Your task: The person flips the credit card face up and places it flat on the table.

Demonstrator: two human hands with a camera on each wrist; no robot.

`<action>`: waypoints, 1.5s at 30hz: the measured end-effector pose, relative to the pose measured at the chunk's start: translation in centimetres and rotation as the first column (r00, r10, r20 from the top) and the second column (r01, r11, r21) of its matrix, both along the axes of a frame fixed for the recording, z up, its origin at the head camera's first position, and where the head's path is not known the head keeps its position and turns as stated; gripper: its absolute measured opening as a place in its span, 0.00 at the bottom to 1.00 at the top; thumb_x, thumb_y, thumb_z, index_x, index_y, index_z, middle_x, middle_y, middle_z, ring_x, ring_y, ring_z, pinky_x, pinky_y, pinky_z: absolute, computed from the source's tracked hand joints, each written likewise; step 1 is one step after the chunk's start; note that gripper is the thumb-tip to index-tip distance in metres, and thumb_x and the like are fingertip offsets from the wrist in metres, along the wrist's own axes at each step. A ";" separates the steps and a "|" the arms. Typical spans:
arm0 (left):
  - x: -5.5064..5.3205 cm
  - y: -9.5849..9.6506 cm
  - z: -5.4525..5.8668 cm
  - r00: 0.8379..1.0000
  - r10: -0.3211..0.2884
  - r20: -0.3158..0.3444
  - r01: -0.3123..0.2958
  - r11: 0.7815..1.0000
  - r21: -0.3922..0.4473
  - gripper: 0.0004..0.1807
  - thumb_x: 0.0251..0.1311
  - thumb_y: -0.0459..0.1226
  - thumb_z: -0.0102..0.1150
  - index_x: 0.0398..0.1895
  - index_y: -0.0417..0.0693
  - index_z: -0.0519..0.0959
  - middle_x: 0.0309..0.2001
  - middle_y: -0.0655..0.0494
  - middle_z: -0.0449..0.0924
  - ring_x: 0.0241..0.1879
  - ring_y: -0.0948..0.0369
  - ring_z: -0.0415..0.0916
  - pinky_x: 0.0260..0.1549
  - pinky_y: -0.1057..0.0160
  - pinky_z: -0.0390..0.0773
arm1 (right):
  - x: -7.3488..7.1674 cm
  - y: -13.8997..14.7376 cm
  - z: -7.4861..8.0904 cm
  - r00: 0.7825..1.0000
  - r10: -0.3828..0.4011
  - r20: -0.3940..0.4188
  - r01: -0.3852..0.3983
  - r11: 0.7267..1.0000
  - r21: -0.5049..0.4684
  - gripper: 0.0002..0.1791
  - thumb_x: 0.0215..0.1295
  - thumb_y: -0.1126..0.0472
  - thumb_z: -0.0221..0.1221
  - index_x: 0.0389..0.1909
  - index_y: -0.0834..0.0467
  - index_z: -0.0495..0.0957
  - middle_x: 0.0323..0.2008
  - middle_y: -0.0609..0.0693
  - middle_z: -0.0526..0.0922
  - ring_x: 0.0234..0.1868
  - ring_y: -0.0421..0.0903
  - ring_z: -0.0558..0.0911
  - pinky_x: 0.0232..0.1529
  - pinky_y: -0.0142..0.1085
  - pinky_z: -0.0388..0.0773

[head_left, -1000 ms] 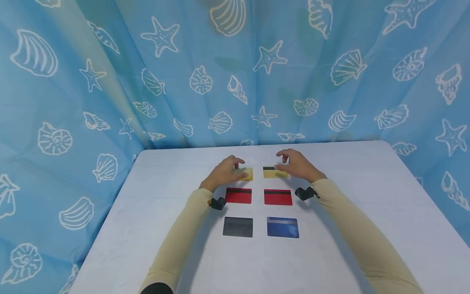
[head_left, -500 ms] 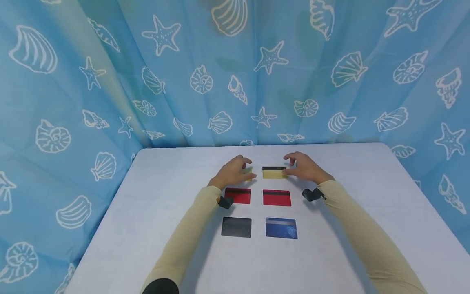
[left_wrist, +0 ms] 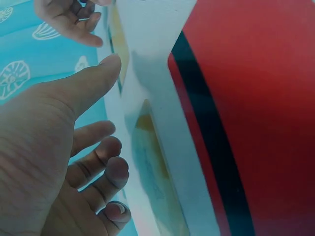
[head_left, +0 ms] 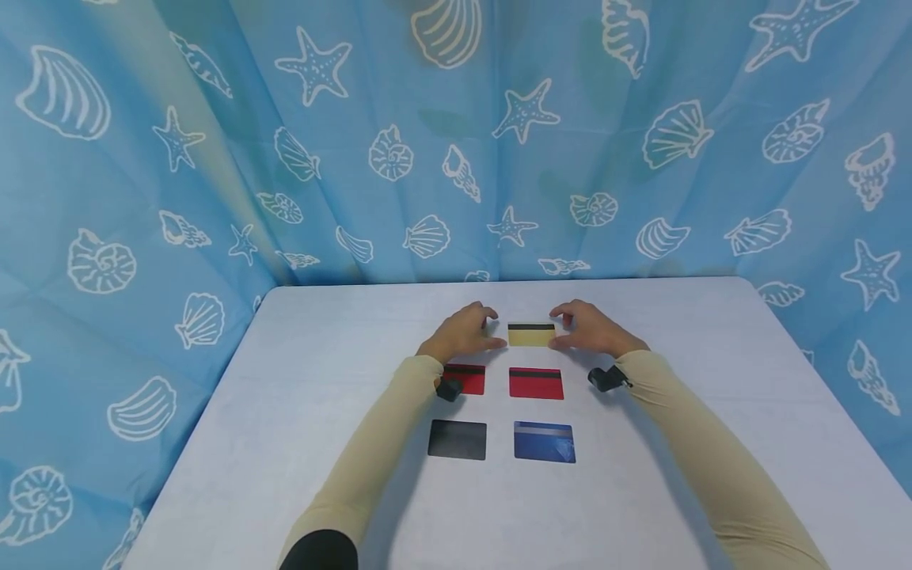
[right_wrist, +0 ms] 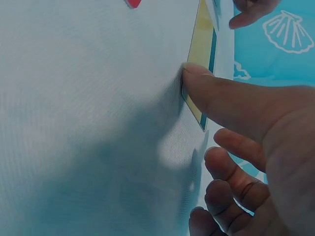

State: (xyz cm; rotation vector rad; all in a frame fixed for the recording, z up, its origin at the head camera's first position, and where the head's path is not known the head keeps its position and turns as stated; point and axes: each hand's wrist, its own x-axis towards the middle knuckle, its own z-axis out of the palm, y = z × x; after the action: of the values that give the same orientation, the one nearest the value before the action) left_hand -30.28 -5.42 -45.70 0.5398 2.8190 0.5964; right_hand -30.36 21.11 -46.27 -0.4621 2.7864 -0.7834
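Note:
A gold card with a dark stripe [head_left: 530,336] lies in the far row. My right hand [head_left: 590,326] is at its right end; in the right wrist view the thumb [right_wrist: 221,98] overlaps the card's corner, the fingers apart from it and loosely bent. My left hand [head_left: 466,330] hovers at the card's left side, thumb stretched towards it, fingers loosely bent and nothing held. Beneath the left hand, a second gold-edged card [left_wrist: 160,172] shows in the left wrist view; the hand hides it in the head view.
Two red striped cards [head_left: 536,383] [left_wrist: 266,123] form the middle row. Nearer lie a dark grey card [head_left: 457,440] and a blue card [head_left: 545,442]. All are on a white table [head_left: 627,491], with a blue shell-patterned curtain [head_left: 356,119] behind it.
My left hand has slid right, off the left gold card's right end and up to the other gold card. My right hand has moved slightly right, uncovering more of its card.

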 end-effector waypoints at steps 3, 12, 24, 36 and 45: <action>0.0 0.4 -0.2 1.000 0.001 0.000 -0.001 1.000 -0.015 0.35 0.60 0.50 0.73 0.69 0.50 0.76 0.58 0.52 0.80 0.56 0.58 0.78 0.63 0.57 0.79 | -0.1 0.0 -0.1 1.000 0.003 0.011 -0.003 1.000 0.007 0.34 0.61 0.56 0.73 0.65 0.65 0.75 0.48 0.61 0.78 0.49 0.55 0.74 0.53 0.47 0.76; 0.1 1.4 -0.4 1.000 -0.031 0.005 0.031 0.999 -0.036 0.33 0.63 0.50 0.71 0.69 0.51 0.75 0.59 0.53 0.80 0.58 0.58 0.78 0.65 0.56 0.78 | -0.3 0.0 -0.5 1.000 0.024 0.016 -0.024 1.000 -0.002 0.30 0.61 0.56 0.73 0.61 0.64 0.78 0.46 0.60 0.78 0.48 0.54 0.74 0.52 0.45 0.74; -0.3 1.7 -0.7 0.996 -0.073 0.048 0.074 0.997 -0.010 0.28 0.66 0.46 0.69 0.66 0.48 0.76 0.59 0.50 0.79 0.57 0.57 0.77 0.67 0.58 0.76 | -0.3 -0.6 -0.5 0.998 -0.013 0.067 0.012 1.000 0.015 0.28 0.61 0.57 0.73 0.60 0.62 0.78 0.47 0.59 0.79 0.49 0.53 0.75 0.53 0.44 0.75; -0.4 1.9 -0.6 0.993 -0.094 0.070 0.095 0.995 -0.017 0.29 0.67 0.46 0.68 0.67 0.47 0.74 0.59 0.49 0.79 0.57 0.56 0.76 0.67 0.59 0.76 | 0.0 -0.5 -0.3 0.996 0.010 0.083 -0.009 1.000 -0.017 0.27 0.60 0.59 0.73 0.57 0.65 0.77 0.43 0.57 0.77 0.47 0.52 0.75 0.50 0.41 0.73; -0.5 1.9 -0.5 0.994 -0.092 0.063 0.093 0.996 -0.012 0.28 0.66 0.45 0.69 0.67 0.48 0.74 0.59 0.49 0.79 0.57 0.57 0.76 0.66 0.59 0.76 | 0.0 -0.4 -0.1 0.993 -0.026 0.111 0.029 0.999 -0.024 0.28 0.60 0.57 0.73 0.57 0.63 0.76 0.45 0.57 0.76 0.49 0.52 0.75 0.53 0.41 0.74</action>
State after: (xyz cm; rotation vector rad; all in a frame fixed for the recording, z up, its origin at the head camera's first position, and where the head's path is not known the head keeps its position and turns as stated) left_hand -30.78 -3.51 -46.16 0.6338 2.7207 0.5632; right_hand -30.36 20.67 -46.38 -0.3741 2.6885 -0.8260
